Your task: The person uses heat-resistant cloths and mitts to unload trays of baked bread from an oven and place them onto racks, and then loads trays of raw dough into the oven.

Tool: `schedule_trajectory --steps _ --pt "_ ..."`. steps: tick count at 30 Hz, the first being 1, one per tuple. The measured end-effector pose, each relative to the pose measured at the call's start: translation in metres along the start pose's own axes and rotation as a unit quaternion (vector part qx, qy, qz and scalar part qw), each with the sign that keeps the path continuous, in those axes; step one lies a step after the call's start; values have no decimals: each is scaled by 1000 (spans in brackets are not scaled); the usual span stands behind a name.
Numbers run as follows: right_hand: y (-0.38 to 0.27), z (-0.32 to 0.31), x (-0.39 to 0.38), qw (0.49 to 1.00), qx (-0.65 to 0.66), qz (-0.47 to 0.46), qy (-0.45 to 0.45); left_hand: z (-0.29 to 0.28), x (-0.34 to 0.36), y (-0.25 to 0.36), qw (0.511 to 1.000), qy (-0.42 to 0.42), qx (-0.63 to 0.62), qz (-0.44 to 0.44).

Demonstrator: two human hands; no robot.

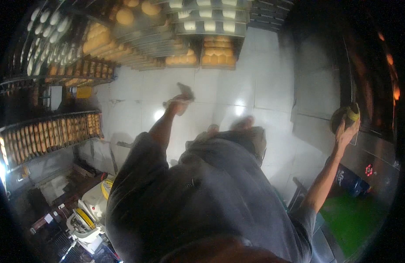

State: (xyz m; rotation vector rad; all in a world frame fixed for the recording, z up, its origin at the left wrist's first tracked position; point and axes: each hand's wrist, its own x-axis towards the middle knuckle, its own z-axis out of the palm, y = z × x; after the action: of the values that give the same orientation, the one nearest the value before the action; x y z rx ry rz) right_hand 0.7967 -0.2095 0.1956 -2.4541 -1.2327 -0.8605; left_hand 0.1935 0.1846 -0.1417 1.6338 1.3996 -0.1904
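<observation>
Your left hand (179,106) grips a blurred item (185,91) short of the tray (217,68) of loaves (217,59); right of that tray, your right hand (348,133) holds a rounded object (338,119).

The left hand (179,106) is holding a blurred greyish pad (185,90) above the pale tiled floor (228,87). At right, the right hand (348,131) is touching a yellow-green-edged object (353,113). Golden buns (217,58) are filling trays at the far side.
</observation>
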Motion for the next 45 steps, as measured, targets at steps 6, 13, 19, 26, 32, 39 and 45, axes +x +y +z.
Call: schedule_trajectory --steps 6,13,19,26,32,39,45 --pt "-15 -9 -3 991 76 104 -16 90 -32 95 832 -149 -522 116" --pt "-33 -61 -14 953 251 164 -32 136 8 156 957 -102 -267 -43" --pt "-9 -70 -128 834 303 430 -167 212 86 332 951 -201 -232 30" --pt "-42 -105 -225 647 153 693 -278 298 161 505 912 -308 -258 76" --pt "-63 -128 -177 528 203 815 126 358 214 562 895 -359 -258 55" --pt "-15 -149 23 856 151 490 -61 347 170 572 875 -444 -43 187" --pt "2 -31 127 918 100 294 -246 260 201 516 696 -212 419 544"
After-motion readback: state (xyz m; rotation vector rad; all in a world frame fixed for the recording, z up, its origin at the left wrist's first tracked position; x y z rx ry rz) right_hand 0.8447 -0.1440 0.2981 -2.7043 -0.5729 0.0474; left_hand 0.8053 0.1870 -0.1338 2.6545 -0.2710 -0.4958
